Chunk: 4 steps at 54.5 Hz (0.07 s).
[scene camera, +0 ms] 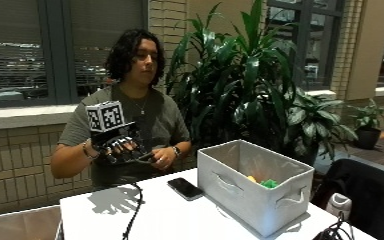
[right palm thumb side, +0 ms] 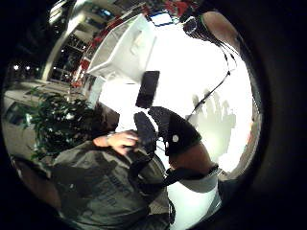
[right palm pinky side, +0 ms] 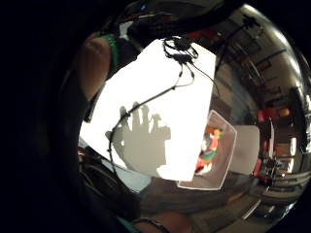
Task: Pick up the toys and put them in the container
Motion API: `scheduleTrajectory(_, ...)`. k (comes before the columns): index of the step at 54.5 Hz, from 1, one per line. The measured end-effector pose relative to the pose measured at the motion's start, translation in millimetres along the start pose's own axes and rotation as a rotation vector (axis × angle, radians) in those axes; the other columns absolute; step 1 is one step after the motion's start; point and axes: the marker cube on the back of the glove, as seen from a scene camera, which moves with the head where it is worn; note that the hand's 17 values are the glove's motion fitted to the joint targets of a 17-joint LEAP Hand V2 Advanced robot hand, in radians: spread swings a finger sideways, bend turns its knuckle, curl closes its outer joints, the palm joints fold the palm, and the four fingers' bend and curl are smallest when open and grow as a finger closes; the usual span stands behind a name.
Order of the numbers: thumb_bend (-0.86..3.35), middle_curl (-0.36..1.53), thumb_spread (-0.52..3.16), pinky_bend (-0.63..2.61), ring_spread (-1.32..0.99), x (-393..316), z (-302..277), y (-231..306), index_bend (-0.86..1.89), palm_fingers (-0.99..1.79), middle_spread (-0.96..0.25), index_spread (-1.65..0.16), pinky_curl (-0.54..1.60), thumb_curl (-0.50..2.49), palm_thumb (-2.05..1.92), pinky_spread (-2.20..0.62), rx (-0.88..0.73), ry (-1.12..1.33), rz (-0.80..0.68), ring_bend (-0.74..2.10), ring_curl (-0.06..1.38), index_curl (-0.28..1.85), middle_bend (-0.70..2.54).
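- Toys: a yellow and a green piece show inside the container, well off to the side of the hand and lower than it; the little finger side palm view also shows red, orange and green pieces in the box.
- Right hand: raised above the near edge of the worktop, close to the person's chest, fingers spread and relaxed, holding nothing; its spread shadow falls on the bare white surface below.
- Bare left hand: just beside the gloved one, touching the glove's wrist side.
- No toy is visible on the worktop around or under the hand, so by my judgement the picking looks finished, or any toy left is out of view.
- If one remains: lower the hand over it with fingers open, close round its middle, lift above the container's rim before crossing, and release over the open middle.
- Black phone: flat on the worktop between the hand and the container; carry over it, not into it.
- Grey fabric container: farthest from the hand, upright, with a handle on its side.
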Motion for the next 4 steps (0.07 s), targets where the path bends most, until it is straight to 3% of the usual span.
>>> scheduleTrajectory(4, -0.02, 0.57, 1.26, 0.80, -0.24, 5.1, 6.6, 12.6, 0.34, 0.14, -0.14, -0.42, 0.30, 0.30, -0.02, -0.01, 0.009, 0.004, 0.017, 0.64, 0.41, 0.51, 0.29)
